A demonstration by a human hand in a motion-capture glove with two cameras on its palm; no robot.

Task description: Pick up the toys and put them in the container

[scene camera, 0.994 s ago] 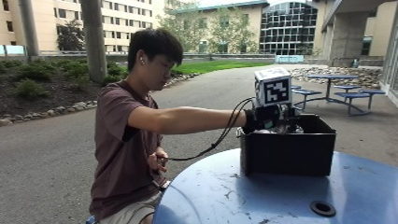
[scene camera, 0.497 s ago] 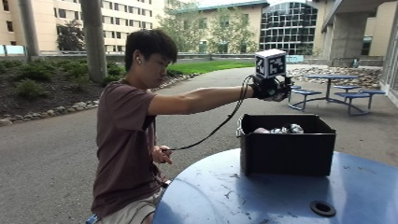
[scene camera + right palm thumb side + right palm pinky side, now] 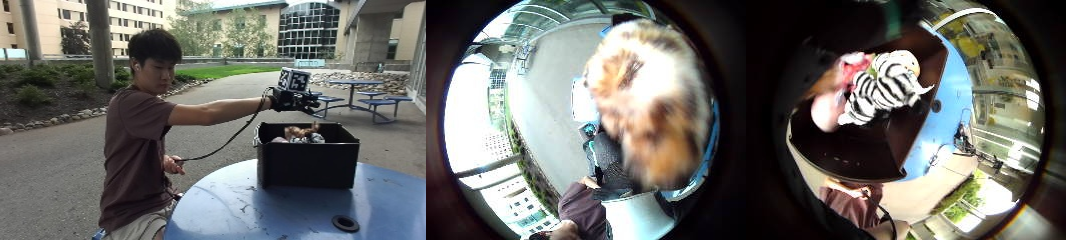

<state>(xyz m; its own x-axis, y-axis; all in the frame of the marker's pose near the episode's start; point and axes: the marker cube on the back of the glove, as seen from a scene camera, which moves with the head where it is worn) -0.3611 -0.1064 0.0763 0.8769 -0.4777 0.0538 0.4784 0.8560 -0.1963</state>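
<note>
Black container (image 3: 307,162) on blue table (image 3: 266,215), toys (image 3: 299,134) inside; hand (image 3: 293,100) above at 12 o'clock, grip unclear.

Black container (image 3: 307,165), striped toy (image 3: 881,90)

We find no readable text, label, brand, number or sign anywhere: none on the black container (image 3: 307,162), the blue bench (image 3: 266,210), or the buildings behind.
</note>
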